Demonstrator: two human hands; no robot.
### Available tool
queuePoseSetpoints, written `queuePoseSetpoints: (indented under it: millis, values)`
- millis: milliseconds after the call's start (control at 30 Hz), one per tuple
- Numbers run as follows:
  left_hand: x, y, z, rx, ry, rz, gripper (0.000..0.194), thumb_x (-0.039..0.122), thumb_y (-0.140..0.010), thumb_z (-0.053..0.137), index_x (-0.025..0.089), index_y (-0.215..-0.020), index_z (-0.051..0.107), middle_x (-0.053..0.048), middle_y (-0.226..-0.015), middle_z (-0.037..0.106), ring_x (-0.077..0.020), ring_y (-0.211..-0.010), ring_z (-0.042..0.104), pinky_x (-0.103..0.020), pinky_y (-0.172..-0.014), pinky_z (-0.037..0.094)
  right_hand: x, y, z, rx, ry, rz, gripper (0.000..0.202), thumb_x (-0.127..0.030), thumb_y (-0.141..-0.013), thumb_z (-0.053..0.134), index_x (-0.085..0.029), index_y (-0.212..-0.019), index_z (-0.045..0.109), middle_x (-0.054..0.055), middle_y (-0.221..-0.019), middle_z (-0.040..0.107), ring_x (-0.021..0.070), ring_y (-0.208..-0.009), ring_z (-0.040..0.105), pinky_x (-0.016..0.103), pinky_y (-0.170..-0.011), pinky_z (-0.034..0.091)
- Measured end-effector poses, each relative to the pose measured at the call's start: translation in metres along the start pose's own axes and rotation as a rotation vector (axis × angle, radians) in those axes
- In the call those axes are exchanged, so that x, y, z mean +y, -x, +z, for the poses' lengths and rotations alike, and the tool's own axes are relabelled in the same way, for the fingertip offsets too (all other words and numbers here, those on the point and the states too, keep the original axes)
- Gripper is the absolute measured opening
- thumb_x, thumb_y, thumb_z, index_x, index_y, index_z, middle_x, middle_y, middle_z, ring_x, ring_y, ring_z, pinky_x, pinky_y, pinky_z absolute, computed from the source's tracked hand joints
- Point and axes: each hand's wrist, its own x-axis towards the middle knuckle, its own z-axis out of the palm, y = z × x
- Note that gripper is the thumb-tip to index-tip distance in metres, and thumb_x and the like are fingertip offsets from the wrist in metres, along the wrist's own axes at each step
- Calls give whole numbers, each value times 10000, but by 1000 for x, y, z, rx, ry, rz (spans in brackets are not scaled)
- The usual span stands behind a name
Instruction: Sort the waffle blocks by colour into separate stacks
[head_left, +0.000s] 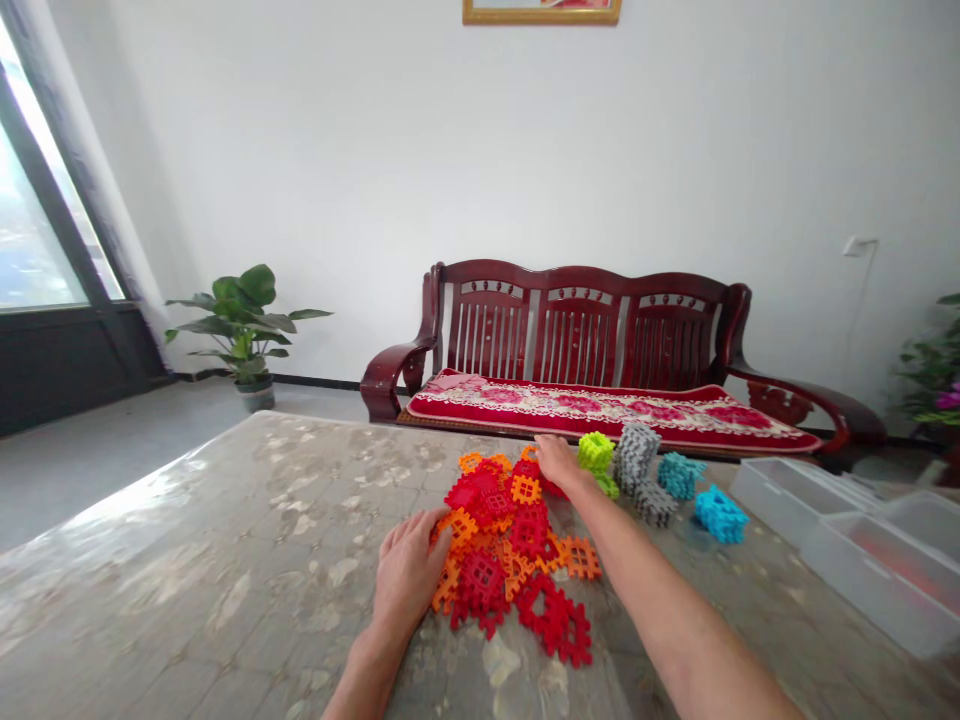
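Observation:
A loose heap of red interlocking tiles [482, 577] and orange interlocking tiles [526, 489], square with toothed edges, lies on the covered table between my hands. My left hand [409, 562] rests at the heap's left edge. Its thumb stands apart from the fingers beside an orange tile, and the fingertips are partly hidden. At the far side of the heap, my right hand [556, 463] has its fingers bent and drawn together at the edge of an orange tile [530, 453]. The back of the hand hides part of that grip.
Right of the heap stand lime green tiles [596, 452], grey stacks [636, 458], a teal stack [681, 475] and a blue stack [721, 514]. Clear plastic boxes [877, 570] sit at the table's right edge. Behind is a wooden bench [577, 340]; a potted plant [251, 320] is left.

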Motion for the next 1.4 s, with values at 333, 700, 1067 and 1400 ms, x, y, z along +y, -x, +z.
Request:
queuePoseSetpoints:
  millis: [333, 700, 1067, 1400]
  values:
    - [4, 2, -3, 6, 15, -2, 339, 348, -921, 427, 304, -1179, 643, -19, -1230, 691, -187, -1185, 584, -376, -1072, 350, 0, -9, 0, 11, 50, -3, 323, -243, -794, 691, -203, -1115, 683, 113, -1185, 681, 253, -1137, 585, 343, -947, 427]
    - [6, 2, -5, -15, -5, 1, 356, 339, -923, 412, 288, -1194, 637, -31, -1257, 682, -196, -1194, 579, -379, -1077, 348, 5, 66, -46, 283, -211, -41, 261, -223, -884, 533, -280, -1040, 735, 19, -1094, 724, 188, -1018, 636, 302, -924, 451]
    - [6, 0, -6, -9, -2, 12, 377, 386, -921, 391, 308, -1203, 630, -8, -1257, 687, -199, -1199, 590, -366, -1072, 356, 53, 212, -31, 159, -288, -30, 585, 36, -665, 382, -210, -1073, 722, 71, -1188, 672, 179, -1129, 607, 315, -1021, 428]
    - [5, -2, -5, -8, -24, 18, 383, 393, -923, 380, 305, -1200, 630, -6, -1251, 693, -192, -1194, 595, -338, -1057, 372, 37, 210, -37, 153, -246, 106, 287, -189, -720, 646, -177, -1001, 700, 101, -1065, 677, 242, -1037, 619, 322, -948, 453]
